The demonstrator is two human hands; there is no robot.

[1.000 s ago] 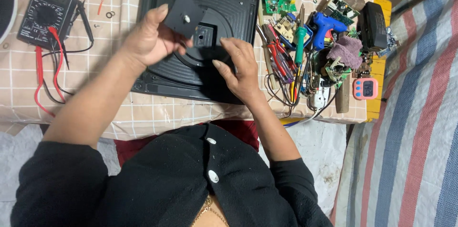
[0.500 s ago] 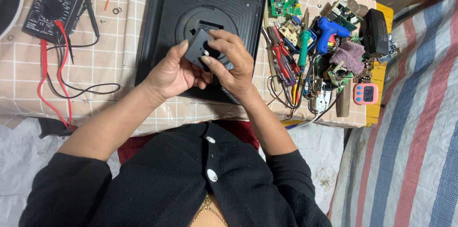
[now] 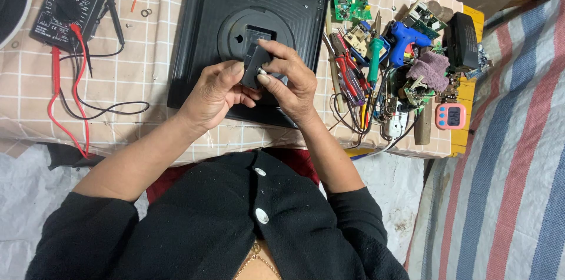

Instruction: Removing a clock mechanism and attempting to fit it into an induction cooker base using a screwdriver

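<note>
Together left hand [image 3: 215, 93], right hand [image 3: 289, 77] pinch small black module [image 3: 254, 65].

**Both hands on a small black box over a clock back**

Both hands meet above the middle of a black square panel [image 3: 200, 27] lying face down on a checked tablecloth [image 3: 147, 50]. The left hand [image 3: 215, 93] and the right hand [image 3: 291, 80] grip a small black box [image 3: 254, 67] between the fingertips, just in front of the panel's round recess [image 3: 235, 27]. A multimeter [image 3: 65, 9] with red and black leads lies to the left. To the right sits a heap of tools: a blue glue gun [image 3: 406, 36], a green circuit board [image 3: 348, 0], pliers and a pink timer [image 3: 450, 116].
</note>
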